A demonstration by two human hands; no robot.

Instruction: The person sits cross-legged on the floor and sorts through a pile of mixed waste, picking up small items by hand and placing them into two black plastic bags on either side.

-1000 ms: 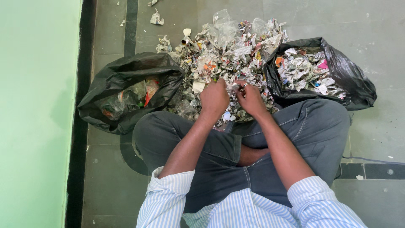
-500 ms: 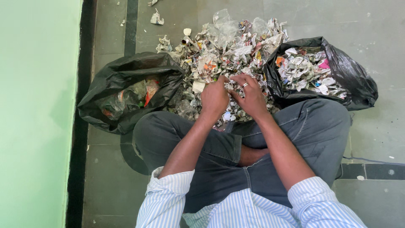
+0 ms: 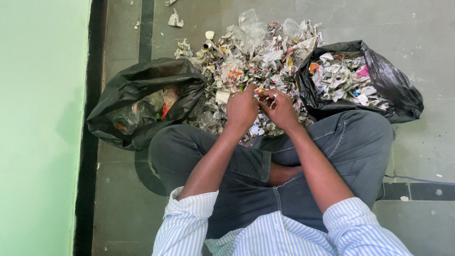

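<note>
Far left: a pale green wall (image 3: 42, 128), flat and bare, edged by a dark strip along the grey tiled floor (image 3: 426, 156).

Next, a black plastic bag (image 3: 137, 83), mouth open toward the camera, holding clear crumpled plastic and an orange-red wrapper (image 3: 169, 98). Lying just beside the heap, touching its left edge.

At centre, a heap of crumpled paper scraps (image 3: 251, 52), mostly newsprint with colour flecks, topped by clear plastic film at the far side. A few stray bits (image 3: 175, 20) lying apart on the floor up left.

Over the near edge of the heap, the left hand (image 3: 241, 110), fingers curled in, tips meeting those of the other hand. Just right of it, touching, the right hand (image 3: 283, 110), a ring on one finger, fingers bent. Pinched between the two sets of fingertips: a small scrap of paper (image 3: 259, 91), with a red-yellow speck, held just above the heap. Exact grip too small to make out.

Further right, a second black bag (image 3: 393, 90), open, filled with crumpled paper (image 3: 341, 78), pressed against the heap's right side and the person's knee.

Below, crossed legs in dark jeans (image 3: 346, 147) and striped shirt sleeves (image 3: 194, 208).
</note>
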